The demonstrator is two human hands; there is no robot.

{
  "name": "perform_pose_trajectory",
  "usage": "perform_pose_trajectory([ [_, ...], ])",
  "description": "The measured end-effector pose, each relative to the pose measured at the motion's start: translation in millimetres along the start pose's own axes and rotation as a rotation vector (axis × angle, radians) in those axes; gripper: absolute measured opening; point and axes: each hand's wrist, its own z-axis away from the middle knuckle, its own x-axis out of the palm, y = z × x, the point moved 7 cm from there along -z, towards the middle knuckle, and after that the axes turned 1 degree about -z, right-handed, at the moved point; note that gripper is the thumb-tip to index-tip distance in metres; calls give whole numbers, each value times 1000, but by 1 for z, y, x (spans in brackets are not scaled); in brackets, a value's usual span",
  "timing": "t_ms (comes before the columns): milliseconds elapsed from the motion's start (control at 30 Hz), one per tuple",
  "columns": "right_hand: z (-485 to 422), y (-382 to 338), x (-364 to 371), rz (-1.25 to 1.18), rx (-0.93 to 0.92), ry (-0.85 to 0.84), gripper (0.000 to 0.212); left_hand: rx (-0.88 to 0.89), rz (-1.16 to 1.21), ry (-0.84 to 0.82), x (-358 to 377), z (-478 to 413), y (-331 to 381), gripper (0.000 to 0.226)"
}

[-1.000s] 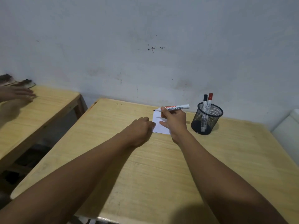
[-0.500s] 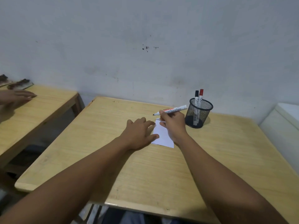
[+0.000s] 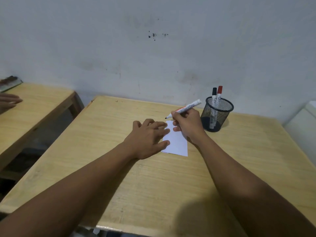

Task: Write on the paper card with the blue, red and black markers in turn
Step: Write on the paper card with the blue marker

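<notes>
A white paper card (image 3: 177, 142) lies on the wooden table (image 3: 153, 177). My left hand (image 3: 148, 137) rests flat with spread fingers on the card's left edge. My right hand (image 3: 187, 124) grips an uncapped white marker (image 3: 185, 108), its dark tip pointing left just above the card's far corner. Behind my right hand, a black-capped marker (image 3: 214, 98) and a red-capped marker (image 3: 219, 96) stand in a black mesh cup (image 3: 216, 115).
A second wooden table (image 3: 34, 106) stands to the left, with another person's hand (image 3: 8, 100) and a brush-like object (image 3: 9, 82) on it. A white object (image 3: 302, 127) sits past the table's right edge. A grey wall runs behind.
The card now shows more between my hands and sits nearer to me. My left hand has opened from curled to flat on it. The marker has tilted, tip lowered toward the card.
</notes>
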Motion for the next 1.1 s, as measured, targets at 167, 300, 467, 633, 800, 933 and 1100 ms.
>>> perform_pose_trajectory([
  [167, -1, -13, 3, 49, -54, -12, 18, 27, -38, 33, -3, 2, 8, 43],
  [300, 0, -2, 0, 157, -59, 39, 23, 6, 15, 12, -1, 0, 5, 45],
  [467, 0, 3, -3, 161, -40, 71, 19, -3, 54, -23, 3, -1, 0, 51],
  [633, 8, -2, 1, 202, -139, 38, 12, -21, 58, -11, 4, -1, -1, 54],
  [800, 13, -7, 2, 263, -193, 36, 13, -28, 94, -41, 4, 1, 1, 66],
  [933, 12, -6, 2, 270, -192, 30, 14, -30, 89, -45, 3, 1, 1, 68],
  [1100, 12, -7, 3, 313, -200, 31, 15, -35, 83, -34, 4, 1, 1, 69],
])
